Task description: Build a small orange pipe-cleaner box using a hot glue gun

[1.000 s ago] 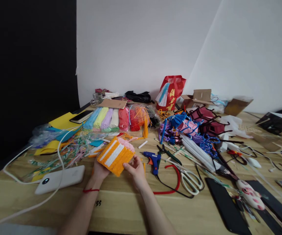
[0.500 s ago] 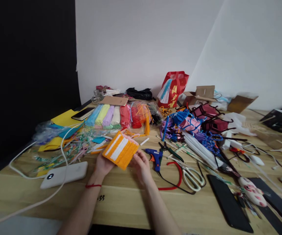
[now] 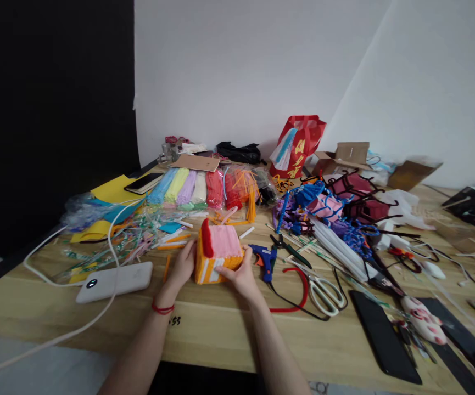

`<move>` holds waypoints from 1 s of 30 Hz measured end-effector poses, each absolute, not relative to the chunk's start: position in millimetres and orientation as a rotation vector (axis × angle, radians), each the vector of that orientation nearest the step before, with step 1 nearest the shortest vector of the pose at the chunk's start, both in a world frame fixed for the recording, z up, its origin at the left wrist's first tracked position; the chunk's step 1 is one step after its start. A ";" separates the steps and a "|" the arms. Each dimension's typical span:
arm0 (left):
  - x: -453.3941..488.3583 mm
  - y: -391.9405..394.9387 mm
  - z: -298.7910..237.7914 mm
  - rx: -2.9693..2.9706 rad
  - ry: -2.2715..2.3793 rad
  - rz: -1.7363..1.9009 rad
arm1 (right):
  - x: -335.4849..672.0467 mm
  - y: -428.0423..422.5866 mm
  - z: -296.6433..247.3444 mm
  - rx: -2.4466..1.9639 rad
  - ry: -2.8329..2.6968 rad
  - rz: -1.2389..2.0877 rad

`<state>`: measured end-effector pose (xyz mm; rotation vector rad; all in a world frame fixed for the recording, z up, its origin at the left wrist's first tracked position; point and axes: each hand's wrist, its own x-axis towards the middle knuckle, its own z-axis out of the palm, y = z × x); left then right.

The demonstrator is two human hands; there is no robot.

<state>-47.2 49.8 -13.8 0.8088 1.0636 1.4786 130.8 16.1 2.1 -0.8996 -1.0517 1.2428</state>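
Observation:
Both my hands hold a small fuzzy box-shaped craft with orange and white striped sides, a pink top and a red trim, resting on the wooden table. My left hand grips its left side, with a red string on the wrist. My right hand is wrapped around its lower right corner. A blue glue gun lies just right of it.
A white power bank with a cable lies at left. Bundles of coloured pipe cleaners lie behind. Scissors, pliers, a red wire, black phones and a heap of crafts fill the right.
The craft has been turned over from its striped face to pink top up and set down on the table. Both hands moved with it, a little away from me.

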 end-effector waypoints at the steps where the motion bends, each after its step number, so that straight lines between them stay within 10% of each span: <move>1: -50.0 49.0 -11.5 0.850 1.096 1.471 | 127.0 15.6 1.2 -0.936 -1.078 1.176; 12: -99.3 10.7 -12.6 1.560 2.210 1.144 | 112.1 17.5 -15.7 -1.047 -1.147 0.988; 23: -94.3 -16.9 8.9 1.597 1.830 1.002 | 133.4 -6.7 9.6 -1.076 -0.933 0.660; 30: -47.2 -45.0 38.1 1.713 1.218 0.942 | 136.3 -44.0 16.9 -1.012 -1.397 1.339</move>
